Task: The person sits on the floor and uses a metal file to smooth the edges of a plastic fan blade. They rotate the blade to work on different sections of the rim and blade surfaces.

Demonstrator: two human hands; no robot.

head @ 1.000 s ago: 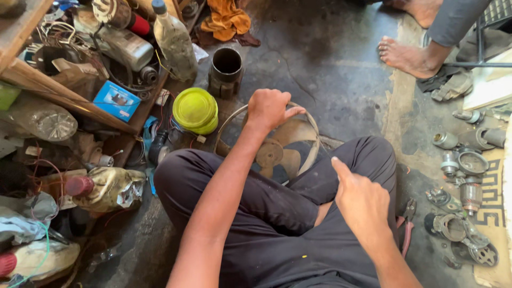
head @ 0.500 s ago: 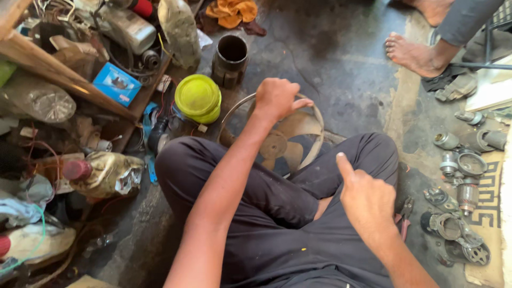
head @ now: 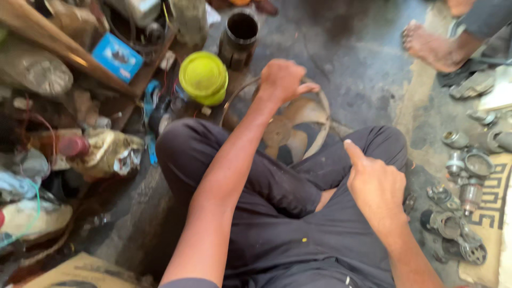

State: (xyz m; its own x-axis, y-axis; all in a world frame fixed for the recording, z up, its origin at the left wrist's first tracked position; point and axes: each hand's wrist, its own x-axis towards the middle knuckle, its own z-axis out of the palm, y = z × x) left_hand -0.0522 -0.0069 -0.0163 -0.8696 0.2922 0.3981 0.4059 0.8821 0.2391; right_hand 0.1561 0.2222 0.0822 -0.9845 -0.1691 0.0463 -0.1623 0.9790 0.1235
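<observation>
Your view has slid since half a second ago, so the clutter sits lower and closer, while your left hand keeps its grip and your right thumb stays lifted. Far left, a blue box (head: 117, 55) lies among wires and dusty scrap on a wooden shelf (head: 64, 48). Next comes a yellow-green lid (head: 203, 77), round and domed, with a dark metal cylinder (head: 239, 33) standing open-mouthed just behind it. Your left hand (head: 283, 80) is clenched over the top rim of the fan (head: 296, 125), fingers curled around the thin wire ring. That fan rests on the grey floor in front of your crossed legs, partly hidden by your forearm and knee: a dusty, tan, broad-bladed rotor with a round hub, ringed by a pale hoop. Your right hand (head: 376, 186) hovers over your right knee, holding nothing, fingers folded loosely and thumb pointing up. Beyond it, metal parts (head: 463, 176) lie scattered over a patterned mat, and another person's bare foot (head: 432, 48) rests top right.
</observation>
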